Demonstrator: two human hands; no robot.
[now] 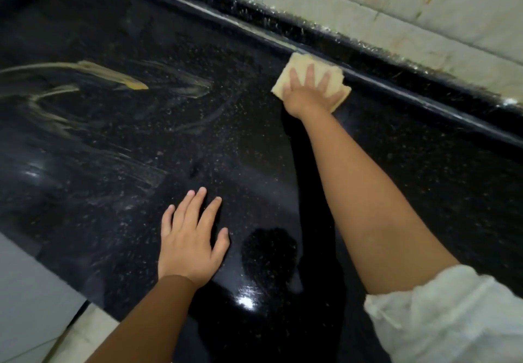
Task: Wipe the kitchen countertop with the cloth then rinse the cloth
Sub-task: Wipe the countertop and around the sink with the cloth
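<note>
Black granite countertop (424, 181): my right hand (310, 95) presses the cloth (314, 72) flat; left hand (189, 246) rests open, fingers spread

- The right hand (310, 94) covers the middle of the cloth (334, 75), so only its edges and corners show.
- The worktop (198, 136) is cut off by the left, right and bottom edges.
- Both forearms leave the picture at the bottom edge; the white sleeve (452, 320) is cut off at the lower right corner.
- The palm of the left hand (192, 246) faces down and is hidden.
- The tiled wall (396, 3) is cut off by the top edge.
</note>
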